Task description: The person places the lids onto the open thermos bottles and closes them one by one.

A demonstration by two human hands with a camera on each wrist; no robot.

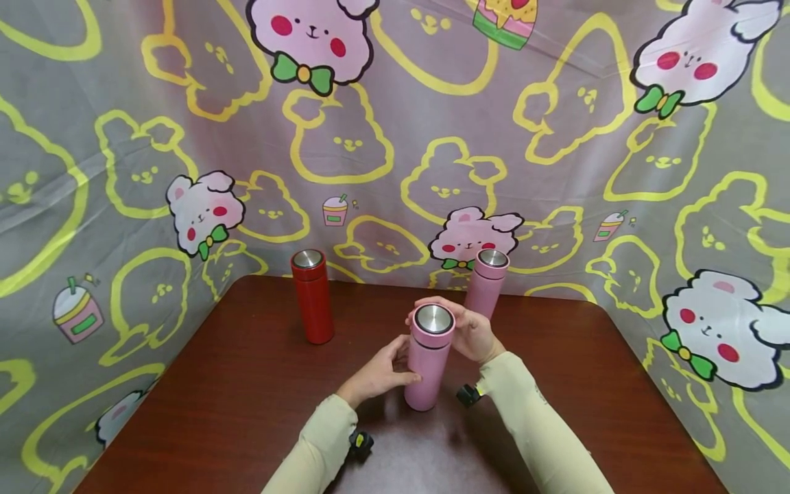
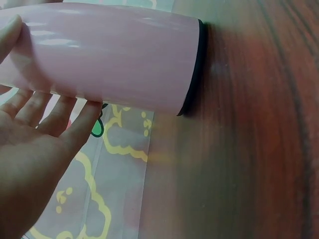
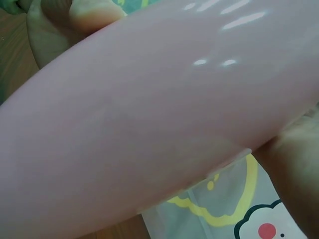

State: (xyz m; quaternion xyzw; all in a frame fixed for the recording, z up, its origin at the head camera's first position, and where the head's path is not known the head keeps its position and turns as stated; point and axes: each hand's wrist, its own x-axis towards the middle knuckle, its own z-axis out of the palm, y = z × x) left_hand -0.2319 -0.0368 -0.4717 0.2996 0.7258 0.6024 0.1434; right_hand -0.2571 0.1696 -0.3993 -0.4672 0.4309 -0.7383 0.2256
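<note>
A pink thermos bottle (image 1: 427,374) with a steel-topped lid (image 1: 434,319) stands upright between both hands, its black base (image 2: 195,69) close to the tabletop in the left wrist view. My left hand (image 1: 380,374) grips the body from the left, thumb across the front and fingers around the far side. On the right, my right hand (image 1: 474,335) holds the upper part, its fingers reaching behind the lid and partly hidden by it. The glossy pink body (image 3: 149,114) fills most of the right wrist view.
A red thermos bottle (image 1: 315,309) stands at the back left of the brown wooden table (image 1: 247,384). Behind my right hand is a second pink thermos bottle (image 1: 485,291). Patterned cloth (image 1: 382,137) hangs around the table's back and sides.
</note>
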